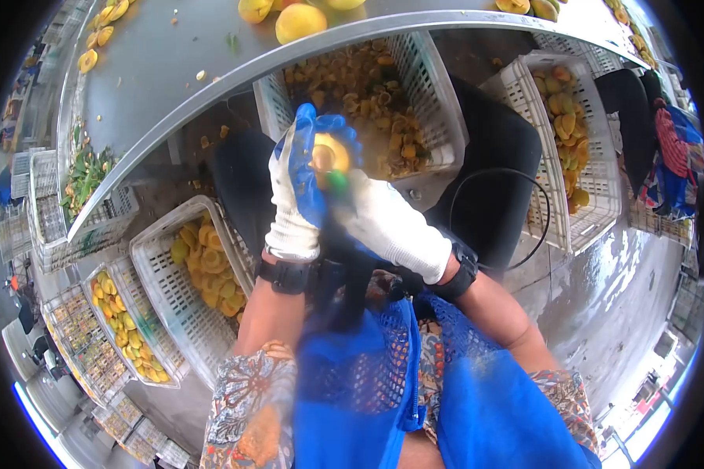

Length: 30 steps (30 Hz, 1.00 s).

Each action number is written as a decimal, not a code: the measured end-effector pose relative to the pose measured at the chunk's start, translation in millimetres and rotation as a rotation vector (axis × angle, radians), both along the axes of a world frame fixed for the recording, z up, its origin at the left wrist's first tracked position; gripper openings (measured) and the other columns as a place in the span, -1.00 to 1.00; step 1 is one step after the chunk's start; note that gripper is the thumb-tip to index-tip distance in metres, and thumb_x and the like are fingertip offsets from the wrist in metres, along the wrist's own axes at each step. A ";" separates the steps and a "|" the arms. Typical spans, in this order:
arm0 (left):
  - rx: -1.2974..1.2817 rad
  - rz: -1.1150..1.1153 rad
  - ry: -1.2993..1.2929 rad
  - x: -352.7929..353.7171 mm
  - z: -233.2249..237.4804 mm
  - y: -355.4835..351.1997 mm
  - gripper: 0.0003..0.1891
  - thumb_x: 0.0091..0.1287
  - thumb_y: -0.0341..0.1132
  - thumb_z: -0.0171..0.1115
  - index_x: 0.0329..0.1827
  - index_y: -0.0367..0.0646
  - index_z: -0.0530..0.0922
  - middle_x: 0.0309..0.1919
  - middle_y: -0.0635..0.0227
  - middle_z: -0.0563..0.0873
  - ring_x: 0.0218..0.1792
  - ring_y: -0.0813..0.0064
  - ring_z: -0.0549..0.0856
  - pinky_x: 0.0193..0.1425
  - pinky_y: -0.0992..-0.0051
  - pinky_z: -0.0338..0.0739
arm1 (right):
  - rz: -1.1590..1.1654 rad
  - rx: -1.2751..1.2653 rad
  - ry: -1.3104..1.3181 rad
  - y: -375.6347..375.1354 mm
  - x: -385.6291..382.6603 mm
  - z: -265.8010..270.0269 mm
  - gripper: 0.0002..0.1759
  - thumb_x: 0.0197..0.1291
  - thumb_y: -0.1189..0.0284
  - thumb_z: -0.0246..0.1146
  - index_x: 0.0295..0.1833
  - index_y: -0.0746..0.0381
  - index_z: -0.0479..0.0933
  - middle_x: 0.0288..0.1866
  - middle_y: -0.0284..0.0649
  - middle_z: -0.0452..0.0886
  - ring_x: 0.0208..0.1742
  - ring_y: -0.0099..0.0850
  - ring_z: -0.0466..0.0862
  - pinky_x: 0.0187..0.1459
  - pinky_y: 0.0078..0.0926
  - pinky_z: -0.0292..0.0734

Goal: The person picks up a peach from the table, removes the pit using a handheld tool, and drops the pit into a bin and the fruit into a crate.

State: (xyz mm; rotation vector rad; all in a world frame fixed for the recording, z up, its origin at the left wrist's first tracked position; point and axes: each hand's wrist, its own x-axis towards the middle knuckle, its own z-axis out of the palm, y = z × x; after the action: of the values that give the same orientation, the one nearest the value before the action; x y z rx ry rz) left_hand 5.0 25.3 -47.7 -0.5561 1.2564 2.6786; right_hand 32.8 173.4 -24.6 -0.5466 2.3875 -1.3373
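Note:
My left hand (301,180), in a white glove with a blue coated palm, is closed around a yellow peach half (328,150), cut face toward me with a darker round centre. Against the lower edge of the fruit, my right hand (395,227), in a white glove, has its fingers closed on a small tool with a green handle (336,181). Motion blurs the tool, and its working end is hidden. Both hands are above my lap, in front of a crate (434,102) of peach scraps (360,98).
A metal table (156,70) with a raised rim curves ahead, bearing peaches (300,23). Crates with peach halves stand on the left (184,305) and right (528,156). Leafy scraps (86,180) lie at the far left. A black cable (546,211) loops on the right.

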 end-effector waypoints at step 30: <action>-0.196 -0.136 0.040 10.4 -21.8 -2.2 -0.61 0.47 -0.12 0.22 0.04 -0.34 0.57 -0.22 0.15 0.73 -0.23 0.24 0.74 -0.06 0.27 0.70 | 0.100 -0.013 0.054 12.7 4.7 -30.9 -0.70 0.28 0.33 0.21 -0.14 0.40 0.45 -0.38 0.12 0.64 -0.32 0.00 0.69 -0.30 -0.07 0.54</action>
State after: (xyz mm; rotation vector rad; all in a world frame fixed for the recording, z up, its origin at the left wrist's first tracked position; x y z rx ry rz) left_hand 15.4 23.1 -69.4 -0.4238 1.5201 2.4843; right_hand 37.4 186.1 -55.5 -0.7040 2.3623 -1.3115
